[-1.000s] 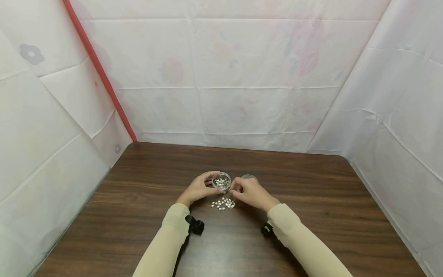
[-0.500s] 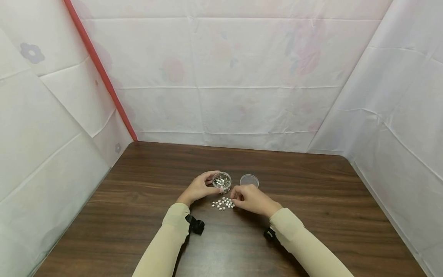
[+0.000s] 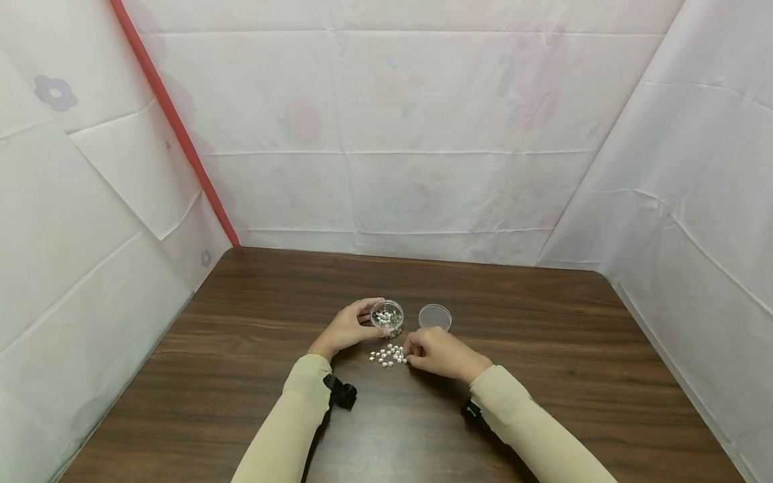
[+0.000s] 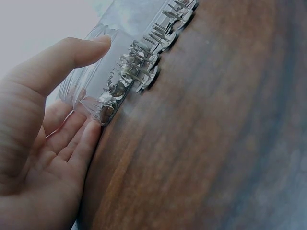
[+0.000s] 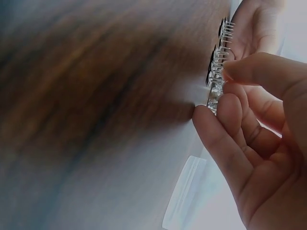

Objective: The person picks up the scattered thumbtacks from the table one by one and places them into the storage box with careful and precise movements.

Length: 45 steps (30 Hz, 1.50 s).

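Observation:
Silver thumbtacks (image 3: 389, 355) lie loose in a small pile on the table, several with their pins pointing up in the wrist views. Behind the pile stands a clear round jar (image 3: 387, 315) holding more thumbtacks. My left hand (image 3: 349, 327) grips this jar from the left, thumb in front and fingers around the back. At the right edge of the pile, my right hand (image 3: 441, 351) has thumb and forefinger pinched together at a thumbtack (image 5: 217, 79), which the fingertips partly hide. Its other fingers are curled, one fingertip close to the wood.
A clear round lid (image 3: 435, 316) lies right of the jar, just behind my right hand. The brown wooden table (image 3: 543, 376) extends on both sides. White patterned sheets (image 3: 374, 134) hang around its back and sides.
My right hand has moved from beside the jar toward me, down to the right edge of the thumbtack pile, uncovering the lid. The left hand and jar stay in place.

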Each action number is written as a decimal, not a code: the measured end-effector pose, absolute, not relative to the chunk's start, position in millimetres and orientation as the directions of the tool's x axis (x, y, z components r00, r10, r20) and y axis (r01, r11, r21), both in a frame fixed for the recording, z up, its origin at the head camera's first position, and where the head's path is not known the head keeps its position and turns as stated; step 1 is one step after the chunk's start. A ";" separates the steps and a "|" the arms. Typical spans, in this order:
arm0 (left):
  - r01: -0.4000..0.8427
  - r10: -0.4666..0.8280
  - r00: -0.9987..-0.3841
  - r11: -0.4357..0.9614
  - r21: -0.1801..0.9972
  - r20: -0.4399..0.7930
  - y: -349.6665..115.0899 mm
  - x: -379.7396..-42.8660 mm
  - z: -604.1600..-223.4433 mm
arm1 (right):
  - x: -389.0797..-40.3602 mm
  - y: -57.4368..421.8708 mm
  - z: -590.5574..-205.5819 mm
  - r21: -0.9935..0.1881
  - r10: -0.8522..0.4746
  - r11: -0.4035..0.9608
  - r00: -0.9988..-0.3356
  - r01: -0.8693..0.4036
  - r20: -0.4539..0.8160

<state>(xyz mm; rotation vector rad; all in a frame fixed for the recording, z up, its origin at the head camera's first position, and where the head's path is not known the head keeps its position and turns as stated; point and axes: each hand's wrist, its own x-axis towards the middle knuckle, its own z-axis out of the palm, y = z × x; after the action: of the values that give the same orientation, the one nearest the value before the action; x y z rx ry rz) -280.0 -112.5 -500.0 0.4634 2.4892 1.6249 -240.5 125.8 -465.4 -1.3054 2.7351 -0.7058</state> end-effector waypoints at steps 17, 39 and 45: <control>0.157 0.315 -0.948 0.372 0.915 0.034 -112.2 -278.4 -498.6 | -239.2 124.9 -466.0 -0.379 -0.743 0.561 -0.649 -0.736 0.161; 0.166 0.326 -0.944 0.355 0.920 0.045 -113.3 -279.2 -500.3 | -242.2 128.5 -463.2 -0.478 -0.723 0.539 -0.672 -0.694 0.162; 0.165 0.328 -0.944 0.359 0.919 0.042 -113.5 -278.9 -499.9 | -243.4 128.8 -459.5 -0.489 -0.715 0.532 -0.676 -0.692 0.179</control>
<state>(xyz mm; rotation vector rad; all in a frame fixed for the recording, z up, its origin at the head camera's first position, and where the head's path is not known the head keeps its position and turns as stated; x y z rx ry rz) -278.9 -113.5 -499.9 0.4508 2.4637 1.6380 -243.4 128.8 -459.5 -1.2456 2.7110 -0.8349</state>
